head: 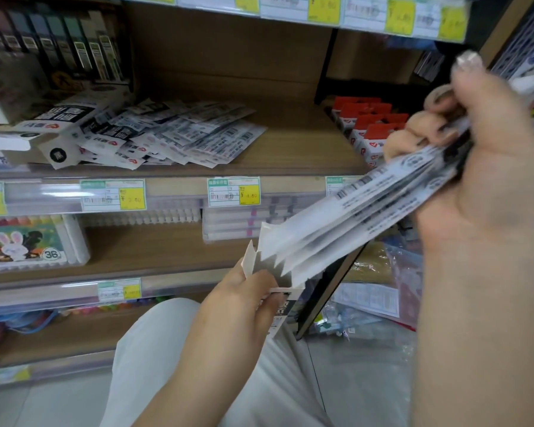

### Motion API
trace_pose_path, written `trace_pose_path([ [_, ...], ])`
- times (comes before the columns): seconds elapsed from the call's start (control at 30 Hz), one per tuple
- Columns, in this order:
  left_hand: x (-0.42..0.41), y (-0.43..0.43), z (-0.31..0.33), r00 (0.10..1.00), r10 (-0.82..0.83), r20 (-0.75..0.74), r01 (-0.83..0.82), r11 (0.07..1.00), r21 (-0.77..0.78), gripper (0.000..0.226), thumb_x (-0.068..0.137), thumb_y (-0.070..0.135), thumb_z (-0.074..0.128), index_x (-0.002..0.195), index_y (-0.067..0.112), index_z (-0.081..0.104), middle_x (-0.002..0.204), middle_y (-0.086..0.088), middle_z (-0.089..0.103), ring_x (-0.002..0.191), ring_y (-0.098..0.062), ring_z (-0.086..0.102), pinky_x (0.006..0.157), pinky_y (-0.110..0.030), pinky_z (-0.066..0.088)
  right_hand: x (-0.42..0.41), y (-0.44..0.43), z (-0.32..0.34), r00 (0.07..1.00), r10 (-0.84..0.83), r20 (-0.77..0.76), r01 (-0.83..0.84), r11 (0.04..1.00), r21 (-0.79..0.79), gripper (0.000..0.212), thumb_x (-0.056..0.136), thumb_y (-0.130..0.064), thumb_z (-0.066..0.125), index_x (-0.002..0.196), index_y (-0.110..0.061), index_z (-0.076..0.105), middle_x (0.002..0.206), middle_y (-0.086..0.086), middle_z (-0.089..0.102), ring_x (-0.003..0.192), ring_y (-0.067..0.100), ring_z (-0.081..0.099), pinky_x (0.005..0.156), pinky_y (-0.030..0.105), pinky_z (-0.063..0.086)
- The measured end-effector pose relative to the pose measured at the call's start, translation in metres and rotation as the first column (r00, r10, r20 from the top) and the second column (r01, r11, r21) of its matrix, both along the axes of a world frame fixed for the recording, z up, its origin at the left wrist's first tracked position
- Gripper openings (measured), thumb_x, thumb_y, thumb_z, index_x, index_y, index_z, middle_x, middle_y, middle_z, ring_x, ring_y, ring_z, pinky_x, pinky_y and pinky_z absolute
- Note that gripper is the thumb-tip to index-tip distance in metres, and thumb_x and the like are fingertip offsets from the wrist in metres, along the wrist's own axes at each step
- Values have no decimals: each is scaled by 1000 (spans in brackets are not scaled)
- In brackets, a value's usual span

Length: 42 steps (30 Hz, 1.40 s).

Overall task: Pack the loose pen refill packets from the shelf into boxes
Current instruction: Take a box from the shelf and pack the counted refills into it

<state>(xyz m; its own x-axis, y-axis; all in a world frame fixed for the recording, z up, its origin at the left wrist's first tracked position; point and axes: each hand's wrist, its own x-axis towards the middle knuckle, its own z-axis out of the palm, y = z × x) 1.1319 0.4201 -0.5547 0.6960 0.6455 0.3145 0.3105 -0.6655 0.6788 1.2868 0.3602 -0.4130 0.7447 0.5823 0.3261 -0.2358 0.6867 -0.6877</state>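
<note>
Right hand (475, 155) clenches fanned refill packets (367, 211) above the box (285, 309) pinched by left hand (238, 298); probably light, floppy, slick film, best regripped nearer the box mouth.

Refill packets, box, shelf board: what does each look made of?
Refill packets: probably thin glossy plastic film; they flex and fan where the right hand grips them.
Box: matte paperboard, with creased fold-out flaps; the left hand holds it.
Shelf board: brown wood grain, either laminate or real wood; I can't tell which.
</note>
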Motion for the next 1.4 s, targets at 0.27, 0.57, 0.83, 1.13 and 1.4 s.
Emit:
trace_pose_path([
  [0.27,2,2,-4,1000,-21,10,20,1000,23,16,85,18,64,73,22,55,82,11,48,73,-1,49,56,-17,39,-5,25,-31,966,-256,-40,235,930,-284,28,84,-13,69,70,-16,44,61,-2,45,42,6,45,45,20,43],
  [0.57,5,0,-4,998,-29,61,28,999,19,11,88,16,59,80,21,56,80,14,42,68,-10,47,55,-26,40,-5,30,-41,832,-482,275,548,789,-277,29,77,-22,73,71,-21,45,47,-16,53,39,3,53,47,20,45],
  [0.83,14,1,-1,998,-41,51,38,998,55,5,85,8,61,82,10,58,91,8,39,70,-15,45,56,-30,37,-32,40,-70,762,-338,553,575,747,-336,29,69,-34,76,69,-32,47,59,-13,59,55,7,60,49,18,48],
  [1.13,13,10,-1,998,-33,51,29,996,88,6,84,9,65,87,10,60,91,6,50,75,-19,53,53,-30,43,-12,22,-68,728,312,611,284,673,-683,55,58,-54,76,105,-39,51,90,-19,62,87,-8,57,70,20,47],
  [1.4,15,13,0,997,-57,58,52,995,89,12,84,9,65,92,17,63,90,11,46,72,-15,53,54,-28,43,1,19,-52,372,578,726,420,593,-687,10,76,-24,73,69,-29,68,105,-16,64,97,-8,52,85,8,33],
])
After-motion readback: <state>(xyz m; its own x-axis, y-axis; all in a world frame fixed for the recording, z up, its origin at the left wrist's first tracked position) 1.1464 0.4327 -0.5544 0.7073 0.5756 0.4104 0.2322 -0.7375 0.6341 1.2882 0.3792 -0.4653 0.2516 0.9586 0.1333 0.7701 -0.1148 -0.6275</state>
